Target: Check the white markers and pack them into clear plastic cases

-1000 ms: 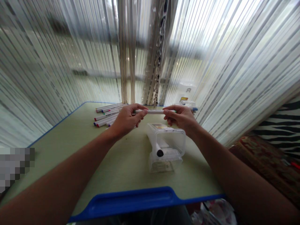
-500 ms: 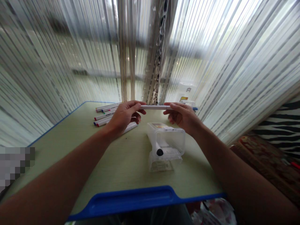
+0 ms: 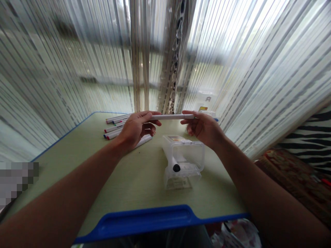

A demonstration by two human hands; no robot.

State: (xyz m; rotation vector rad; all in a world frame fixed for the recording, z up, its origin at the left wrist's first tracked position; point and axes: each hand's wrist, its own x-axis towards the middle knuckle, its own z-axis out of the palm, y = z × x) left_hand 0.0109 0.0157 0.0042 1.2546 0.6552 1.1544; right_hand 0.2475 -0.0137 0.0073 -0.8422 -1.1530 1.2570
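Both hands hold one white marker (image 3: 170, 116) level in the air, above the far half of a green table (image 3: 134, 179). My left hand (image 3: 137, 128) pinches its left end between thumb and fingers. My right hand (image 3: 203, 126) pinches its right end. Just below them lies a clear plastic box (image 3: 183, 156) on its side, with a black-capped marker (image 3: 176, 166) inside. A row of several white markers (image 3: 116, 127) with coloured caps lies on the table behind my left hand.
The table has a blue rim with a moulded blue tray (image 3: 147, 220) at its near edge. Striped sheer curtains (image 3: 77, 69) hang close round the far and side edges. A zebra-patterned cushion (image 3: 310, 137) and patterned fabric sit to the right.
Both hands have lifted the marker slightly higher above the box. The box and the row of markers have not moved.
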